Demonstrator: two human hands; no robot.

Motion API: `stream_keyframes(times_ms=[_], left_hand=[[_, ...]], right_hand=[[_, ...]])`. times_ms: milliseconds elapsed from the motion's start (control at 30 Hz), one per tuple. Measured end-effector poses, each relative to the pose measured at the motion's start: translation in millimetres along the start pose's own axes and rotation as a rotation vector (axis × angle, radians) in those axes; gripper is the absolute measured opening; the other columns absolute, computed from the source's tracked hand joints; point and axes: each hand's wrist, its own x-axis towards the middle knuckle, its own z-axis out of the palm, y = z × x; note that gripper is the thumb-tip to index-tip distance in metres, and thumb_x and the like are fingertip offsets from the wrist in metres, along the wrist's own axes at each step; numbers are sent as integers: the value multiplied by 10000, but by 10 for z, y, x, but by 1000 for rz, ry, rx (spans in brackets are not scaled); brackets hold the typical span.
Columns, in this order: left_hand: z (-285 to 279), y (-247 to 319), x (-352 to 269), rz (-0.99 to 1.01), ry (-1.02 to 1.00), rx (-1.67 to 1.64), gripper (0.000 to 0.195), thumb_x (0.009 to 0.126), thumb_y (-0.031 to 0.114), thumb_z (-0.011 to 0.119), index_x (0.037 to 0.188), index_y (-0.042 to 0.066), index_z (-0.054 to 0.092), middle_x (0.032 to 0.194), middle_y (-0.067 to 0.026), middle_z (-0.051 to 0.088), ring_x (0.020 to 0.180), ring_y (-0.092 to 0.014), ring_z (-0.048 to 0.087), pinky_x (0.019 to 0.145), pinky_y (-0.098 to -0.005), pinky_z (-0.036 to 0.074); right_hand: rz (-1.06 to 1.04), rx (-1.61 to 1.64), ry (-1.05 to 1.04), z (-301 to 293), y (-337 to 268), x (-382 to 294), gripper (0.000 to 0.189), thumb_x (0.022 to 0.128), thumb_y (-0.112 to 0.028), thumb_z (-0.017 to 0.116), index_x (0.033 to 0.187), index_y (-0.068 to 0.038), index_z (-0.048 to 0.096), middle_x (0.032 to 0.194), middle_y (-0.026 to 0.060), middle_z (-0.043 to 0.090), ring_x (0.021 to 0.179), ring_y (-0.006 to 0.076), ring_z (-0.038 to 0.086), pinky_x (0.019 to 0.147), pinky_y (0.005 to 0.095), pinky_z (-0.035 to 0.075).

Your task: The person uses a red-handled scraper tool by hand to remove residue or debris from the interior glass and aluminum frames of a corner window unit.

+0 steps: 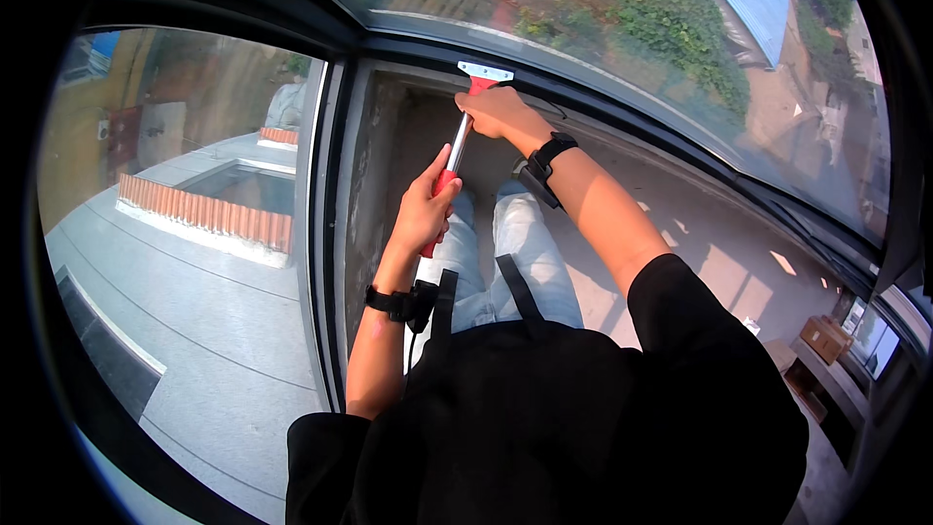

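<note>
A long-handled scraper with a metal shaft, red grip and red head slants up before me. My left hand is wrapped around its red lower grip. Closer to the head, my right hand grips the upper end of the tool. The wide metal blade holder overlaps the dark lower window frame in the picture; whether it touches cannot be told. Beyond that frame spreads the front window pane, with hazy marks on the glass. My right fingers are partly hidden.
At left, another window pane meets the front one at a dark corner post. Below lies a concrete floor around my legs. A cardboard box sits at far right. Black bands circle both wrists.
</note>
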Motion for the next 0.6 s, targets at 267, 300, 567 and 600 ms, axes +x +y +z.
stream_keyframes(times_ms=[267,300,567,600], left_hand=[[-36,30,-206,2,-20,112,603,1008,175,593,1569,229,381,648,10,474,497,-70,439,446,-275,425],[-43,9,-203,15,-25,136,602,1009,176,593,1569,228,381,648,10,474,497,-70,439,447,-275,427],[175,-101,-113,0,-149,272,610,1000,208,602,1566,264,382,645,-19,502,486,-102,494,451,-310,450],[237,-115,-87,14,-166,286,605,993,231,601,1561,245,392,662,-53,547,483,-139,531,469,-330,463]], right_hand=[[45,113,78,74,-175,-251,135,842,-114,638,957,-112,567,803,139,699,814,373,695,654,498,518],[64,108,82,99,-182,-286,143,840,-116,642,960,-113,564,791,136,697,806,370,696,653,496,518],[251,112,73,408,1,-744,174,863,-157,625,1013,-129,541,765,132,698,794,365,705,679,505,521],[283,112,62,435,49,-823,180,865,-157,625,1024,-127,547,778,132,705,808,357,711,692,500,527]])
